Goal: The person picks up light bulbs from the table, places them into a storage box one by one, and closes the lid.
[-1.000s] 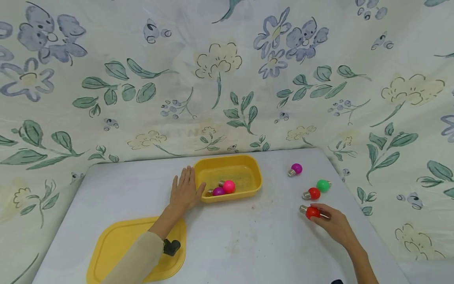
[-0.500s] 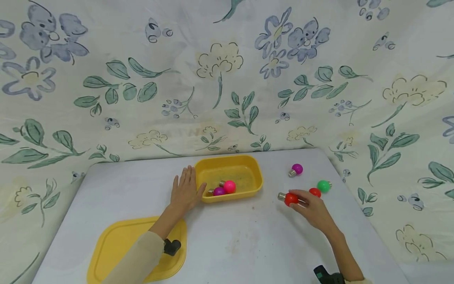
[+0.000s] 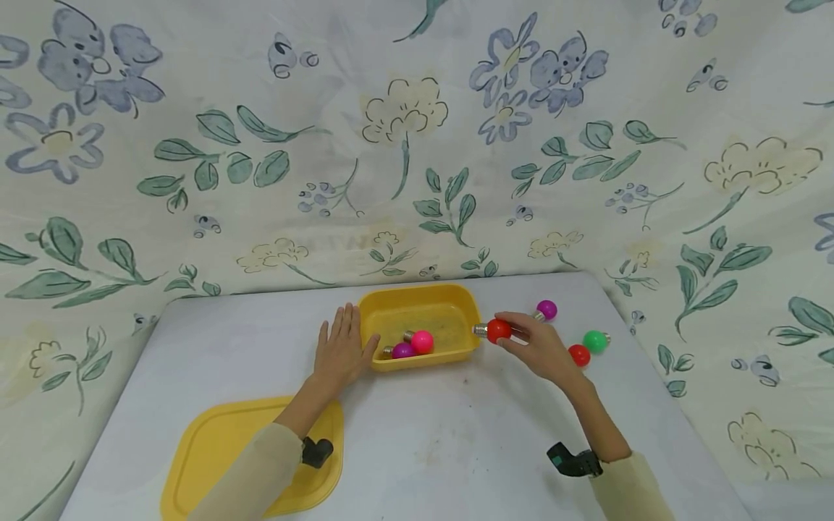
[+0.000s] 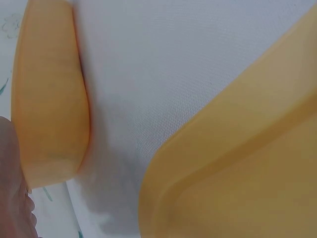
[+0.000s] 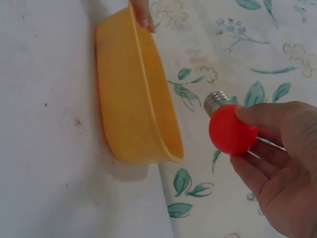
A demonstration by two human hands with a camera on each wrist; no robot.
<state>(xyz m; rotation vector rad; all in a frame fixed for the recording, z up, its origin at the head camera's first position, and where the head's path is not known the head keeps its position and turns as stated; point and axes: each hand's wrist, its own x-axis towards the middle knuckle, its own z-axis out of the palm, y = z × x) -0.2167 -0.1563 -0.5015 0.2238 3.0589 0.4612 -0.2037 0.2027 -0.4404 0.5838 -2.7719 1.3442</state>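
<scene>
My right hand [image 3: 539,349] pinches a red light bulb [image 3: 499,331] by its round end, with the metal screw base pointing left at the right rim of a yellow plastic box [image 3: 417,359]. The right wrist view shows the same red bulb [image 5: 230,131] between thumb and fingertips, raised above the table. Inside the box lie a purple bulb [image 3: 403,351] and a pink bulb [image 3: 423,341], near its front left corner. My left hand [image 3: 339,351] lies with straight fingers along the box's left side, the thumb at the front left corner.
On the right of the white table [image 3: 456,434] lie a magenta bulb [image 3: 546,310], a green bulb [image 3: 595,341] and another red bulb [image 3: 579,355], partly behind my right hand. A flat yellow lid [image 3: 215,449] lies under my left forearm. Floral cloth [image 3: 391,181] hangs behind the table.
My right hand has carried the red bulb up and left, from the table's right side to the box's right rim. The left hand and the box stay in place.
</scene>
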